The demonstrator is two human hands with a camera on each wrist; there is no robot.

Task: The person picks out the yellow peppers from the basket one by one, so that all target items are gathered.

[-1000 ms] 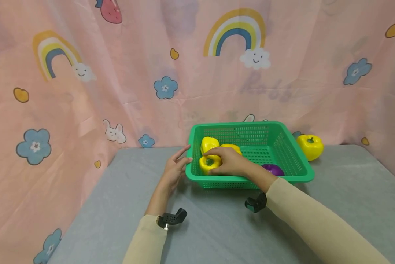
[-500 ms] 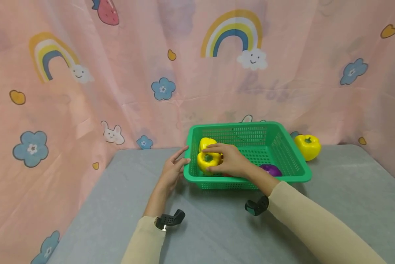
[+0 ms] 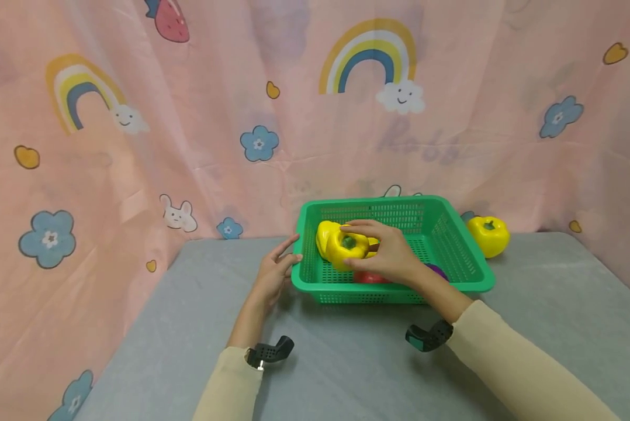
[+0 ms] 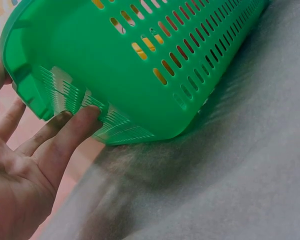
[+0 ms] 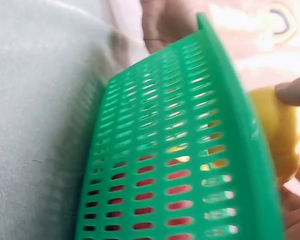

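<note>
My right hand (image 3: 394, 250) grips a yellow bell pepper (image 3: 341, 251), stem toward me, over the left half of a green slotted plastic basket (image 3: 394, 296). In the right wrist view that pepper (image 5: 277, 127) shows above the basket's rim, between thumb and fingers. Behind it another yellow pepper (image 3: 322, 235) lies in the basket, partly covered. A red rounded thing (image 3: 370, 278) and a purple one (image 3: 437, 270) show low inside, half hidden by rim and arm. My left hand (image 3: 273, 272) holds the basket's left end, thumb on the rim, fingers against the outer wall (image 4: 90, 112).
One more yellow bell pepper (image 3: 488, 236) stands on the grey cloth-covered table (image 3: 341, 356), beside the basket's right end. A pink patterned curtain (image 3: 199, 128) hangs right behind the table. Each wrist carries a small black camera (image 3: 273, 351).
My right hand has lifted the yellow pepper and carried it a little rightward, exposing more of the red thing below. The left hand has stayed at the basket's end.
</note>
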